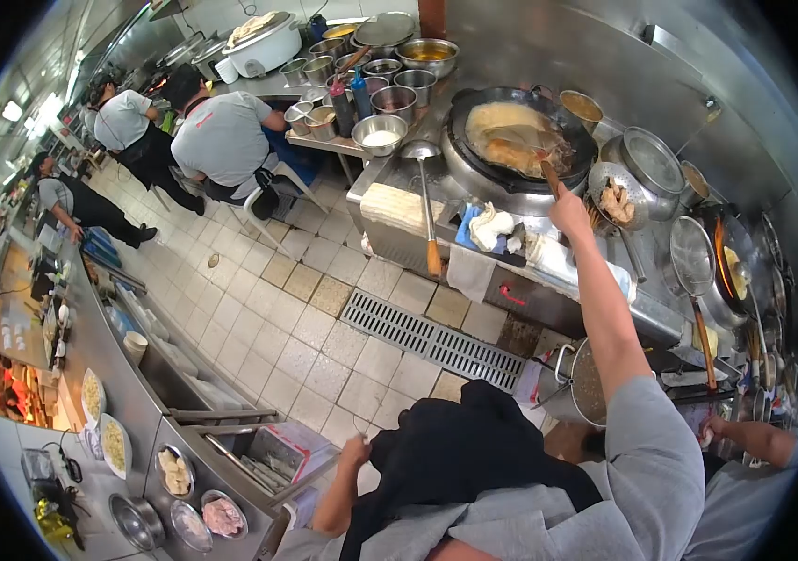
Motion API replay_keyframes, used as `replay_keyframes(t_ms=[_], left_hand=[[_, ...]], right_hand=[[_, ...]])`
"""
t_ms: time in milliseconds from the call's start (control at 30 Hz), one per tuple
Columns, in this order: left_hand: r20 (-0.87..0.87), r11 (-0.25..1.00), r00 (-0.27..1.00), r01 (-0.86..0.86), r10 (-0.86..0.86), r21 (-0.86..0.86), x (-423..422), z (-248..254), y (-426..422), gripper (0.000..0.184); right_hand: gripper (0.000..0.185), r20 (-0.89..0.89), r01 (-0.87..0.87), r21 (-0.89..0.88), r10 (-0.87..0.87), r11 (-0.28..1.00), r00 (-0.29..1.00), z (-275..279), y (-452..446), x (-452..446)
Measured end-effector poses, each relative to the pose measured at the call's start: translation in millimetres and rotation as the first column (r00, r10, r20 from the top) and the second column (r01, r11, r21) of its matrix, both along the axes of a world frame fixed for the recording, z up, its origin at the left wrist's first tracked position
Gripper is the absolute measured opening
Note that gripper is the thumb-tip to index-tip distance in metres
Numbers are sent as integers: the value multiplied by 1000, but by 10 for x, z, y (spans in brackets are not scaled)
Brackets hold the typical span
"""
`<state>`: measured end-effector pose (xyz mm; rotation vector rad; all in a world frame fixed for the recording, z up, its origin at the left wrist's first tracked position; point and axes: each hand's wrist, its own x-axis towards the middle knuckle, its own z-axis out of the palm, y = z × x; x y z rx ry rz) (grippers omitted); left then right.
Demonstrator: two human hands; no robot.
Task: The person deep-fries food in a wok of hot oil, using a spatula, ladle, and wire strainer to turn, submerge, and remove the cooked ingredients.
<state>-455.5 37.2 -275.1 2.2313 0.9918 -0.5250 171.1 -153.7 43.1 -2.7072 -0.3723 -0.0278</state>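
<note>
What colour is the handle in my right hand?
The handle is brown; head view shows it best.

No wording, number, brand or sign can be read anywhere in this view. Toward ten o'clock, a small red mark (201, 119) stands on the back of a seated co-worker's grey shirt (226, 145) (lettering or emblem, I cannot tell).

Pale square floor tiles (268, 309) surround a long, slotted grey metal drain grate (431, 341). A shiny stainless-steel wall (558, 47) rises at upper right; bright white ceiling lights (13, 110) glow at upper left.
</note>
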Motion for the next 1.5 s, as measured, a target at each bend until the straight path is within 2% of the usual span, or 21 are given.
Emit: replay_keyframes(t_ms=[33,67,100,133,200,300,400,467,500,533,600,700,800,867,967,1033,1100,1200,1333,1400,1500], left_hand=[[-43,1000,999,-1,0,-25,-270,-227,-78,34],[-165,995,981,95,-97,-20,-501,-389,-155,34],[-247,969,946,167,-210,-184,-806,-758,-150,31],[-262,987,963,21,-63,-160,-899,-586,-308,30],[-129,993,991,-40,25,-111,-1044,-488,-539,28],[-5,991,994,112,-112,-78,-1040,-639,-566,24],[66,988,988,145,-142,-44,-831,-654,-539,22],[-36,965,990,-143,138,-219,-198,122,-458,25],[-48,950,979,-204,198,-237,-130,125,-393,27],[-59,931,964,-264,258,-253,-62,128,-327,29],[-22,791,867,-465,498,-397,-106,-377,-119,29],[39,742,809,-519,587,-424,3,-259,65,30],[10,763,818,-533,576,-366,-5,-161,131,31],[-38,738,809,-553,587,-386,-99,-243,93,31],[-84,729,821,-544,565,-416,-293,-346,-47,26],[-9,901,963,-255,270,-350,-456,-418,-125,22],[-50,897,964,-261,261,-356,-433,-237,-205,18],[-76,795,881,-456,467,-399,-265,306,-475,16],[-41,792,879,-446,474,-417,-304,306,-525,18],[-39,840,916,-384,400,-384,-245,312,-459,21],[1,884,914,-392,406,-256,-168,107,-356,25]], right_hand=[[45,4,-20,9,20,1000,1000,40,-36,96],[44,22,-30,22,29,999,999,30,-80,187],[43,41,-40,35,39,999,998,-11,-117,283],[43,60,-52,47,49,998,997,-21,-127,344],[44,42,-77,108,73,991,996,15,-194,336],[44,11,-126,292,128,948,992,-26,-354,444],[45,115,-113,313,80,943,990,-128,-387,405],[44,-17,-81,341,93,937,996,-18,-380,361],[44,-81,-63,356,98,932,992,27,-378,346],[43,-62,-82,379,114,922,992,-29,-392,386],[42,-19,-124,419,146,899,989,-193,-428,494],[41,-198,-11,379,93,925,976,78,-380,258],[39,83,-159,313,140,936,987,29,-385,245],[40,110,-193,206,174,959,979,-20,-389,389],[42,113,-176,137,161,975,980,-13,-410,362],[44,109,-138,117,126,984,986,84,-342,250],[47,99,-88,87,79,992,992,86,-266,-57],[50,52,-49,54,46,997,998,-113,-145,-294],[55,-28,10,70,-8,998,1000,-204,-65,-366],[56,-36,25,78,-22,997,999,-374,-56,-248],[56,18,16,107,-18,994,1000,-554,-114,-222]])
